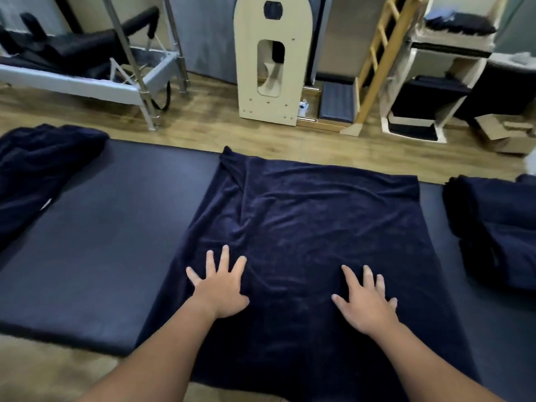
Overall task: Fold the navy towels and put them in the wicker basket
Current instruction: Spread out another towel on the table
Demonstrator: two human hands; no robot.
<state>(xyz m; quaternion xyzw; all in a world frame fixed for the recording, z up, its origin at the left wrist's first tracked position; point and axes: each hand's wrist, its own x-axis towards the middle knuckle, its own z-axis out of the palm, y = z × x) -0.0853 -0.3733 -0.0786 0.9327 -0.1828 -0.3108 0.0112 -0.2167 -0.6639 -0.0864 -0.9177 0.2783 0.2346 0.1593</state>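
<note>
A navy towel (313, 224) lies spread across the dark padded table (116, 227), wrinkled near its left side, its near edge hanging over the front. My left hand (220, 288) rests flat on the towel's left part, fingers spread. On the towel's right part my right hand (367, 303) lies flat too, fingers apart. Neither hand holds anything. A crumpled heap of navy towels (37, 175) sits at the table's far left. Another navy pile (499, 227) sits at the right edge. No wicker basket is in view.
Beyond the table is a wooden floor with exercise equipment: a metal-framed bed (87, 79) at back left, a cream wooden panel (272, 59) in the middle, a wooden ladder (383, 53) and a cardboard box (507, 134) at back right.
</note>
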